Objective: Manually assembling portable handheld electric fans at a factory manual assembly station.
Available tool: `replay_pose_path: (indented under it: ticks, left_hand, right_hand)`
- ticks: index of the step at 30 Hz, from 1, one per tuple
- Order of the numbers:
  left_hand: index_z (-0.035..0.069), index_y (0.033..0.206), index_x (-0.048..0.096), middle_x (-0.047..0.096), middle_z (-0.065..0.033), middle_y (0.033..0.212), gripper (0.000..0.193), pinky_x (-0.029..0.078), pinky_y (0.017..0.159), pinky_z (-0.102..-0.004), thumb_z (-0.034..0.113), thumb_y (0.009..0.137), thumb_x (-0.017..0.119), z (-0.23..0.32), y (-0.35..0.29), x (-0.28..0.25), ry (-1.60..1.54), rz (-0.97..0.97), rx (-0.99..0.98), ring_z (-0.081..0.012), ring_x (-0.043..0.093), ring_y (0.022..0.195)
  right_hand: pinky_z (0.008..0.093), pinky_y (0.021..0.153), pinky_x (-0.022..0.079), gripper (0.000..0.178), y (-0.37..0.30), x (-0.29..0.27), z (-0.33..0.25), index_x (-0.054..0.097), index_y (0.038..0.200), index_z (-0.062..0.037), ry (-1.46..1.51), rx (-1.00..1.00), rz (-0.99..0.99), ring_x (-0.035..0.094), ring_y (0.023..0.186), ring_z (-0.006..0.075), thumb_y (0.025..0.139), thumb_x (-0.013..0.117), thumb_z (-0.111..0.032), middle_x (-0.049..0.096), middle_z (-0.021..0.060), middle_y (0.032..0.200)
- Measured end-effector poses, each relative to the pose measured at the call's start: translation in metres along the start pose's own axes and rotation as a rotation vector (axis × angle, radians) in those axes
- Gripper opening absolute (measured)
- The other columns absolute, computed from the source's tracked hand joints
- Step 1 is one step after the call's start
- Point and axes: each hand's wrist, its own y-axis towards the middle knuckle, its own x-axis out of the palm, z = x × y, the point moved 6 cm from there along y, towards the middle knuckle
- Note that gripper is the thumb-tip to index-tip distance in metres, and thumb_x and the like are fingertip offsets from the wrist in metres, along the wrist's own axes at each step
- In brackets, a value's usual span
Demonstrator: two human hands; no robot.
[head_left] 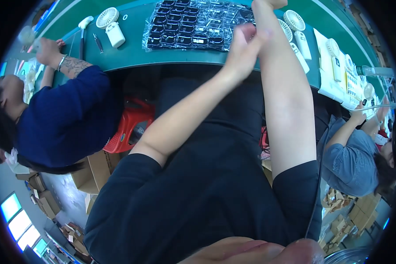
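My left hand (245, 50) is over the front part of the green bench, its thumb and bent fingers apart, with no object showing between them. The thumb side overlaps my right forearm in the picture; whether they touch I cannot tell. Farther off, my right hand (270, 3) reaches the top edge, where its fingers are cut off. Beside my left hand, a clear plastic tray (228, 33) of glossy black parts in rows lies on the bench. Several white handheld fans (302, 46) lie just right of my right forearm.
Left on the bench are another white fan (114, 33), a small white ring (125, 17), a white-headed hammer (82, 37) and a slim dark tool (98, 43). Co-workers sit at left (66, 119) and right (350, 163). A red stool (130, 125) and cardboard boxes (97, 169) stand below.
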Motion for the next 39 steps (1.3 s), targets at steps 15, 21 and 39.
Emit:
replay_pose_path:
  ticks: [15, 21, 39]
  left_hand:
    - [-0.004, 0.134, 0.049, 0.061, -0.0182, 0.127, 0.061, 0.051, 0.099, -0.0436, 0.034, 0.093, 0.073, -0.014, -0.049, 0.05, -0.425, -0.313, -0.567, -0.0264, 0.062, 0.118]
    - [-0.005, 0.136, 0.049, 0.064, -0.0175, 0.126, 0.058, 0.054, 0.096, -0.0352, 0.032, 0.096, 0.068, 0.01, -0.025, 0.002, 0.131, -0.401, -0.317, -0.0217, 0.065, 0.114]
    - [-0.001, 0.119, 0.063, 0.069, -0.0046, 0.102, 0.03, 0.049, 0.082, -0.023, 0.023, 0.104, 0.055, 0.062, 0.007, -0.016, 0.075, -0.124, 0.344, -0.0071, 0.061, 0.089]
  right_hand:
    - [0.0357, 0.053, 0.053, 0.045, 0.039, 0.003, 0.011, 0.072, 0.089, 0.004, -0.548, -0.547, -0.077, 0.066, 0.058, 0.026, 0.096, 0.056, -0.037, 0.07, 0.0131, 0.074]
    - [0.0475, 0.081, 0.055, 0.044, -0.037, -0.007, -0.012, 0.062, 0.11, 0.0067, -0.214, 0.214, -0.48, 0.07, 0.082, 0.0344, 0.099, 0.055, -0.035, 0.069, 0.0211, 0.083]
    - [0.0194, 0.076, 0.045, 0.028, -0.189, -0.064, -0.089, 0.07, 0.111, 0.0034, -0.186, -0.02, -0.448, 0.058, 0.083, 0.0049, 0.101, 0.061, -0.021, 0.07, 0.0022, 0.096]
